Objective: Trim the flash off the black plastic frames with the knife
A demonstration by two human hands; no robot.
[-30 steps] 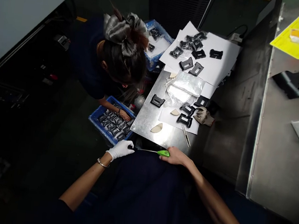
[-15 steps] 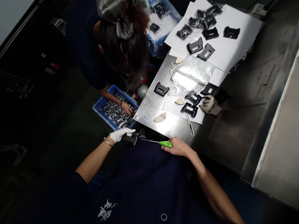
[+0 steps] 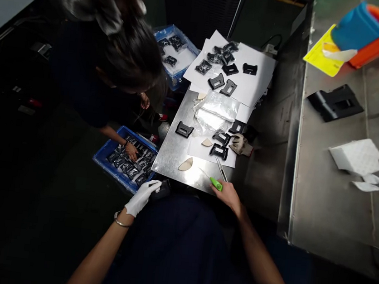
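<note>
My left hand (image 3: 144, 196), in a white glove, is closed on a black plastic part (image 3: 163, 188) just off the table's front edge. Dark clothing behind makes the part's outline hard to see. My right hand (image 3: 228, 195) is bare and grips a green-handled tool (image 3: 216, 184) with a thin shaft pointing left over the table corner. Right beside that hand lies a slim metal cutter knife (image 3: 221, 169). Farther in are several black plastic frames, among them one on white paper (image 3: 219, 151) and one on bare metal (image 3: 184, 129).
A co-worker's hand (image 3: 131, 152) reaches into a blue crate (image 3: 107, 144) of bagged black parts. Clear plastic bags (image 3: 219, 106), a worn glove (image 3: 241, 145) and curved beige pieces (image 3: 186, 164) lie on the metal table (image 3: 169, 155). A raised metal bench (image 3: 320, 220) stands right.
The view has swung right, showing more of the bench. My right hand has lifted the green-handled tool away from the black part to over the table edge. My left hand still holds the part.
</note>
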